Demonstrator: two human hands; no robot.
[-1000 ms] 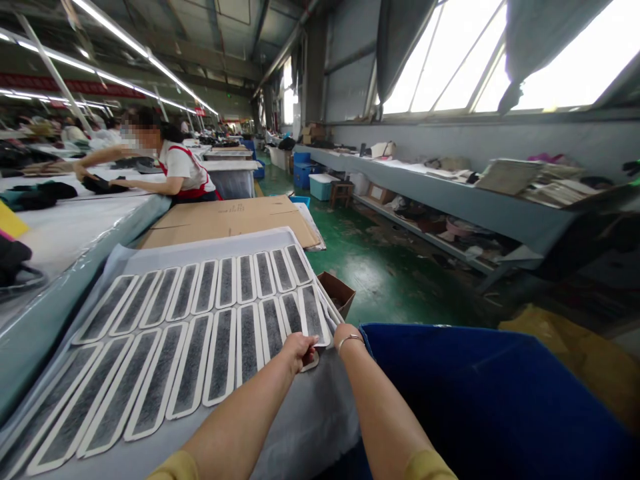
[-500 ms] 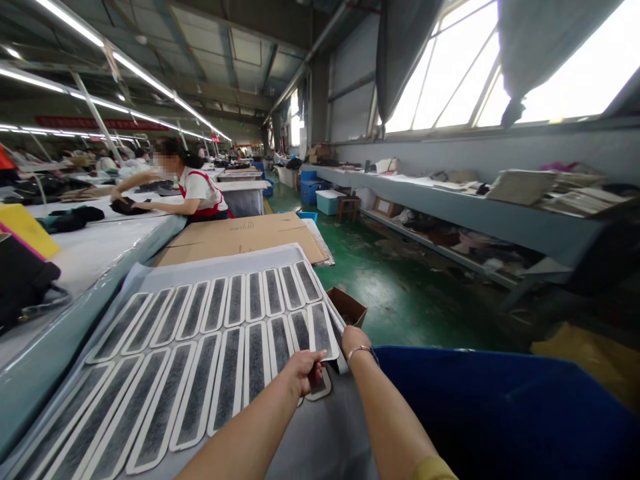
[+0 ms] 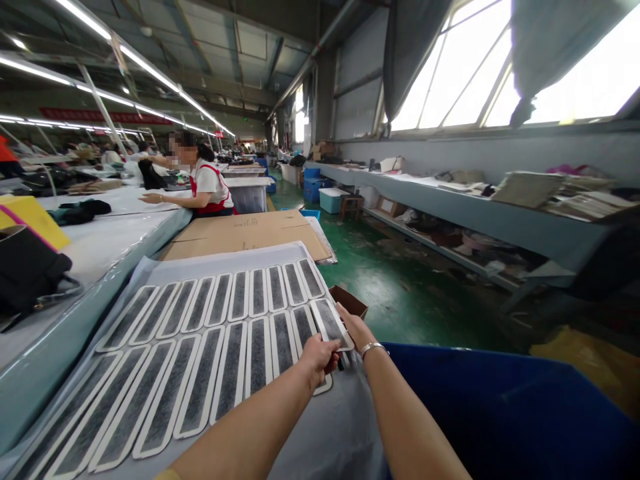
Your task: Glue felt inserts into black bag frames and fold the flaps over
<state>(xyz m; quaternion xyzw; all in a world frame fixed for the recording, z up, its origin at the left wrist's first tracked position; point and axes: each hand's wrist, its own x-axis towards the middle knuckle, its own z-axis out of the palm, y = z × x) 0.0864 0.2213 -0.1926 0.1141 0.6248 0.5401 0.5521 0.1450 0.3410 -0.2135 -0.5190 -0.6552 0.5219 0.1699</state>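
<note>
Left hand (image 3: 320,360): fingers grasping near end of a dark-grey, round-cornered strip panel with cream border (image 3: 331,320), thumb on top. Right hand (image 3: 353,325): fingers against the panel's right edge; can't tell if they grip. Panel is at right end of the nearer of two rows of similar dark-grey, cream-bordered panels (image 3: 234,370), on a pale grey sheet (image 3: 345,427). Flat brown cardboard (image 3: 250,232) beyond the sheet, open brown cardboard box (image 3: 349,301) just past right hand, large blue bin (image 3: 490,413) to the right. Co-worker in white shirt and red apron (image 3: 209,187) at long white-topped table (image 3: 125,230), left.
</note>
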